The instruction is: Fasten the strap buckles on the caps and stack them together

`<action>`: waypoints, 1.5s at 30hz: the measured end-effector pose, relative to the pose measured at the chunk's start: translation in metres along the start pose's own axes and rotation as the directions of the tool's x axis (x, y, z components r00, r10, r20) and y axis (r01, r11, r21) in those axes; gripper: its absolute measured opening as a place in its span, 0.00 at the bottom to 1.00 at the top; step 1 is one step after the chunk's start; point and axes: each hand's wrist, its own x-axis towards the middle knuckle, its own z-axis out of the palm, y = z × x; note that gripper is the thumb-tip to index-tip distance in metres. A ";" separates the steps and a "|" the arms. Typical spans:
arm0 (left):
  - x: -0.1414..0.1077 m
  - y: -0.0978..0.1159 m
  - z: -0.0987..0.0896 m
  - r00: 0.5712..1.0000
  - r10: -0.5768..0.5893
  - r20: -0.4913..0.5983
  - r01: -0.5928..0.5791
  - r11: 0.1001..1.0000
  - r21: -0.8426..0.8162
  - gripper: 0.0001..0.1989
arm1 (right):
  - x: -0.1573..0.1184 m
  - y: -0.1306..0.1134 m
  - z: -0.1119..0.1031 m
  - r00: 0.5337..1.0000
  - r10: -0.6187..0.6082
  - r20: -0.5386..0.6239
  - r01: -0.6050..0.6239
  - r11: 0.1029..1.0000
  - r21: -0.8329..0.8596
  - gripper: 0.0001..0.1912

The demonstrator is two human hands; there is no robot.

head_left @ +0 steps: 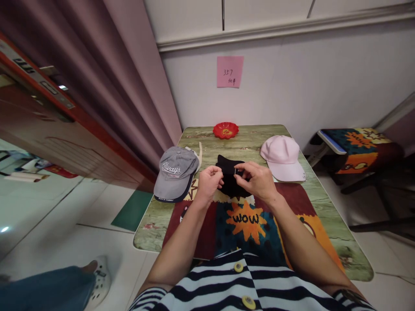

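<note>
A black cap point(231, 177) lies in the middle of the table, between my two hands; its dark cloth hides most detail. My left hand point(210, 180) is closed in a pinch at the cap's left side, and what its fingers hold is hidden. With thumb and forefinger, my right hand point(256, 178) pinches a small, pale-edged metal buckle point(236, 172) over the cap's right side. To the left sits a grey cap point(177, 166) with lettering on its front and a loose pale strap point(200, 154). A pale pink cap point(282, 154) rests on the right.
A red scalloped dish point(226, 130) stands at the table's back edge. Under my forearms lies a colourful mat point(244, 220). A pink note point(230, 72) is on the wall. An open wooden door point(81, 138) and another person's leg point(48, 285) are at left; a stool point(363, 149) is at right.
</note>
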 end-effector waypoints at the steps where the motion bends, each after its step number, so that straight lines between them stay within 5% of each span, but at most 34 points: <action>1: 0.000 0.000 -0.001 1.000 0.021 -0.009 -0.020 1.000 0.011 0.09 | 0.000 -0.001 0.000 1.000 0.007 0.010 -0.007 1.000 0.001 0.10; 8: 0.004 0.000 -0.011 0.996 0.086 -0.004 -0.086 0.993 0.079 0.09 | 0.001 0.009 -0.006 0.993 0.047 0.104 -0.052 0.998 0.045 0.25; 12: 0.007 -0.004 -0.016 0.996 0.088 0.006 -0.088 0.988 0.129 0.10 | -0.001 0.017 -0.007 0.963 0.173 0.205 -0.212 0.959 0.189 0.10; 14: 0.008 -0.005 -0.018 0.993 0.114 0.017 -0.115 0.976 0.186 0.09 | -0.001 0.017 -0.006 0.942 0.226 0.249 -0.298 0.903 0.310 0.11; 21: 0.004 0.011 -0.016 0.896 0.442 0.042 -0.405 0.774 0.486 0.05 | 0.003 0.012 0.002 0.908 0.283 0.309 -0.414 0.715 0.563 0.14; 24: 0.001 0.022 -0.010 0.904 0.386 0.183 -0.427 0.805 0.412 0.13 | 0.006 0.011 0.004 0.910 0.266 0.319 -0.408 0.711 0.572 0.14; 28: 0.003 0.030 -0.004 0.904 0.218 0.369 -0.355 0.863 0.359 0.10 | 0.009 0.008 0.003 0.925 0.230 0.304 -0.369 0.740 0.562 0.14; 34: 0.014 0.027 -0.013 0.892 0.075 0.446 -0.212 0.940 0.267 0.14 | 0.008 0.006 0.007 0.916 0.270 0.297 -0.392 0.757 0.523 0.14; 45: 0.024 0.028 -0.031 0.896 0.051 0.441 -0.193 0.939 0.285 0.16 | 0.005 0.012 -0.002 0.897 0.260 0.357 -0.422 0.743 0.520 0.17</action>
